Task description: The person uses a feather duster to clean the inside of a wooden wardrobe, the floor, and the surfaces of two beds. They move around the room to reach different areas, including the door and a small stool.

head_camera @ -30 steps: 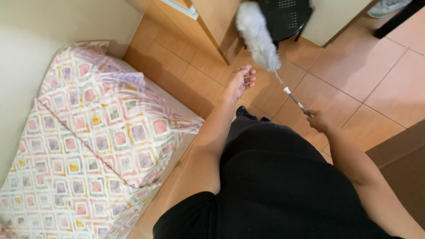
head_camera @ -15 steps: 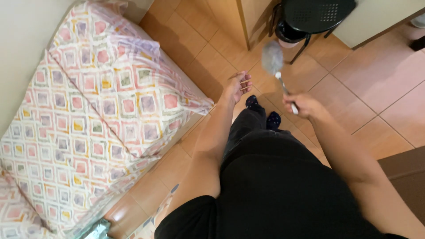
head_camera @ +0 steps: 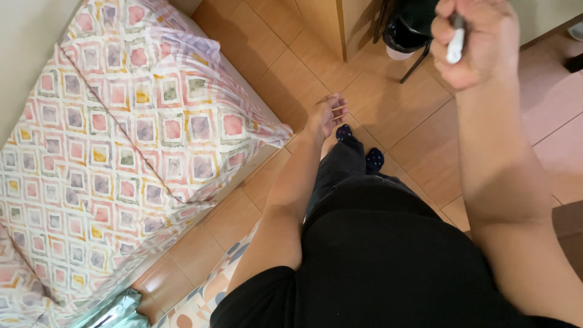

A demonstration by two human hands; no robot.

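Tiled orange floor (head_camera: 388, 109), with a patterned mattress (head_camera: 91, 176) and its pillow (head_camera: 164, 91) along the wall. Right hand (head_camera: 477, 39) raised close to the camera, fist wrapped round a white duster handle (head_camera: 455, 42). Left hand (head_camera: 326, 115) hanging loose and empty, fingers slack, above dark socked feet (head_camera: 361, 149). Black chair (head_camera: 407, 27) beyond.

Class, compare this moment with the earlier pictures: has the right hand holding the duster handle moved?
Yes. The right hand, closed around the white handle, has risen toward the camera; it now overlaps the black chair, where before it hung lower over the floor tiles.
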